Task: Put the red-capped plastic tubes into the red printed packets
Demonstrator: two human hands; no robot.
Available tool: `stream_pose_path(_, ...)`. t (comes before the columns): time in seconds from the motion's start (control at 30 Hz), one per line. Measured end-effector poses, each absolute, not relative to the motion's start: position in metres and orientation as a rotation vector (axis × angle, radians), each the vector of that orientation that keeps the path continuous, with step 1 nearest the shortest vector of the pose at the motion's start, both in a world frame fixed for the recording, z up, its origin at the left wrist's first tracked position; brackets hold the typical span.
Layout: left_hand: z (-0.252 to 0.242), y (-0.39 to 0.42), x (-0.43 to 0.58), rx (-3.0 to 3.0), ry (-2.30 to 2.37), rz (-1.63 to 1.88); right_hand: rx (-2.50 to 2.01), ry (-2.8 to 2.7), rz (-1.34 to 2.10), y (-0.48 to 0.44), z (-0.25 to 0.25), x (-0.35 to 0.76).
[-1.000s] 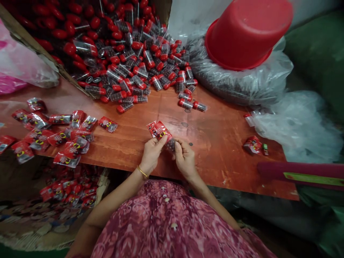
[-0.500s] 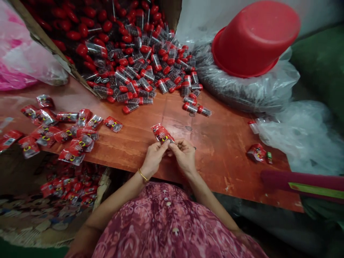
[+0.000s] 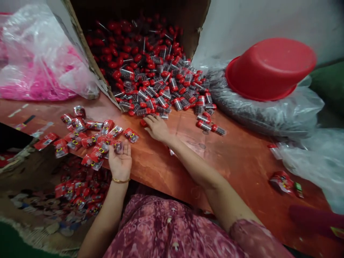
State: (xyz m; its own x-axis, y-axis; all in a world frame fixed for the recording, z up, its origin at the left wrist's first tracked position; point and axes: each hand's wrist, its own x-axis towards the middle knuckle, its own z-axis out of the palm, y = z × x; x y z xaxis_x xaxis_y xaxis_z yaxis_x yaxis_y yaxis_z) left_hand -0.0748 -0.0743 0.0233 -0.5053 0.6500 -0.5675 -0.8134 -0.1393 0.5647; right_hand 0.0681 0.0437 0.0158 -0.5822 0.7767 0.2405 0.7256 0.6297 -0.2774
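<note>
My left hand (image 3: 120,163), with a gold bangle at the wrist, is at the right edge of a pile of small printed red packets (image 3: 98,152). Its palm faces up and its fingers are spread, with one packet (image 3: 117,147) between thumb and fingers, seemingly loose. My right hand (image 3: 158,128) reaches to the near edge of a heap of clear tubes with red caps (image 3: 163,89). Its fingers close over one red-capped tube (image 3: 143,123); most of that tube and the thumb are hidden. Under my right forearm a small piece of a red-and-clear wrapper (image 3: 171,152) shows.
The tubes spill from a cardboard box (image 3: 200,30) lying on its side. A red tub (image 3: 271,68) sits upside down on a filled plastic bag (image 3: 258,114) at right. Pink-filled bags (image 3: 45,71) are at left. Below the table edge is another box with red packets (image 3: 77,186).
My hands have parted. The left moved left with the packet to the pile; the right moved forward to the tubes. The view has shifted, so the table's things appear lower and further right.
</note>
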Motion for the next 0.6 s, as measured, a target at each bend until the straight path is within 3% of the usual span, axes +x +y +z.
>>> stream_pose_path(0.13,0.032,-0.08,-0.077,-0.3,0.999,1.813,-1.255,-2.624,0.035,0.06,0.006,0.067)
stream_pose_path(0.37,0.035,-0.088,-0.035,-0.216,0.933,1.304,-1.618,-2.428,-0.055,0.027,-0.005,0.168)
stream_pose_path(0.47,0.027,-0.08,-0.01,0.173,1.093,1.334,-1.753,-2.316,-0.063,-0.002,-0.011,0.205)
stream_pose_path(0.6,0.011,-0.061,0.016,1.216,1.456,1.171,-1.831,-2.15,-0.083,-0.038,-0.026,0.228)
